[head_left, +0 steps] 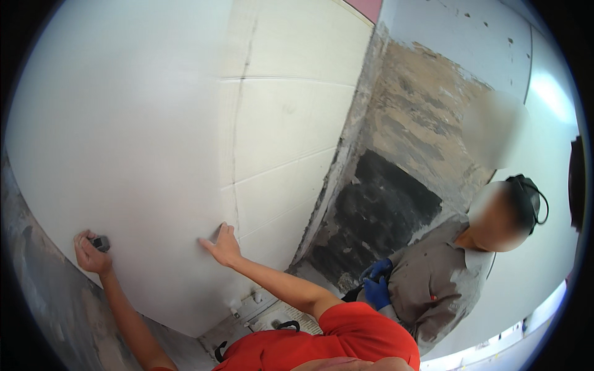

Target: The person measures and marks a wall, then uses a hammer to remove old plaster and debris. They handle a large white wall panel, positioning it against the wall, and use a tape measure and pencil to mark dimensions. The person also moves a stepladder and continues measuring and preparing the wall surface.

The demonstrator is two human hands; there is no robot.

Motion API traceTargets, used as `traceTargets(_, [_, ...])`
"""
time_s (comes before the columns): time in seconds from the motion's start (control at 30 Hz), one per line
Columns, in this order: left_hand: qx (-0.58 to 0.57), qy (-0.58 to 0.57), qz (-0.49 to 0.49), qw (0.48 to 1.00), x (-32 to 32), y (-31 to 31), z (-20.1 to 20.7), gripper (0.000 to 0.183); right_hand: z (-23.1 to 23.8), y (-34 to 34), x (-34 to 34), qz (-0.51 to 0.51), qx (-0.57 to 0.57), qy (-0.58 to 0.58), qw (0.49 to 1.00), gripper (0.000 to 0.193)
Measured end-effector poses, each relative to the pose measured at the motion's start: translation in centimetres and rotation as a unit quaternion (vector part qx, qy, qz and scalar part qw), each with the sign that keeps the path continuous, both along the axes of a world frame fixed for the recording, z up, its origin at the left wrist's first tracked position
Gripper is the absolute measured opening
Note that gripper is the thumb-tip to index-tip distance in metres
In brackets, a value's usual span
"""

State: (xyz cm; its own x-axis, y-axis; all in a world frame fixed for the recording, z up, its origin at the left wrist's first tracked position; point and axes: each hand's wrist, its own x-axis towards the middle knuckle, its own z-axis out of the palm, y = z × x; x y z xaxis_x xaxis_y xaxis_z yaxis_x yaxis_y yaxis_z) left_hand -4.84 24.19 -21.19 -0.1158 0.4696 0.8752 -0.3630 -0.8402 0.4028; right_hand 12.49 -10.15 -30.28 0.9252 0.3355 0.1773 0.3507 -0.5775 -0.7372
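White panel (pixel 136 154) stands at left, top cut off. Left hand (pixel 93 253) closes around a tool (pixel 100 243), partly hidden; right hand (pixel 225 248), fingers spread, is by the panel's hard-to-see right edge.

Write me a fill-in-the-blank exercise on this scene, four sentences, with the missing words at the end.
1. The left hand grips a small dark device, while the right hand holds ____.
2. The colour of the sleeve on the right arm is ____.
3. The co-worker wears gloves whose colour is ____.
4. In the picture, the co-worker is to the ____ of the large pale panel.

Missing words: nothing; red; blue; right.
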Motion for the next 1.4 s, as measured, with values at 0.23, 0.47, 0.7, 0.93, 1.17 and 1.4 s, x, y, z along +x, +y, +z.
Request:
traceTargets(0.23, [0.044,0.026,0.121,0.991,-0.9,-1.3,1.2,0.022,0.6,0.2,-0.4,0.023,0.026,0.022,0.999,0.113])
traceTargets(0.47, [0.009,0.086,0.075,0.993,-2.9,-4.9,4.1,0.022,-1.8,-1.3,0.9,0.037,0.064,-0.009,0.997,0.105])
traceTargets(0.7, [0.019,0.109,0.109,0.988,-8.1,-8.2,4.4,0.022,-0.3,-2.1,1.8,0.007,0.118,-0.105,0.987,0.096])
traceTargets(0.93, [-0.002,0.118,0.145,0.982,-14.4,-10.7,0.9,0.018,1.2,0.0,-0.4,-0.022,0.061,-0.120,0.991,0.101])
traceTargets(1.17, [-0.017,0.079,0.119,0.990,-14.3,-13.2,1.2,0.021,0.6,-1.8,1.2,0.021,0.100,-0.138,0.985,0.101])
traceTargets(1.4, [-0.185,0.139,0.039,0.972,-16.8,-15.0,-5.0,0.031,-3.1,0.9,6.2,0.062,0.011,-0.225,0.972,0.093])
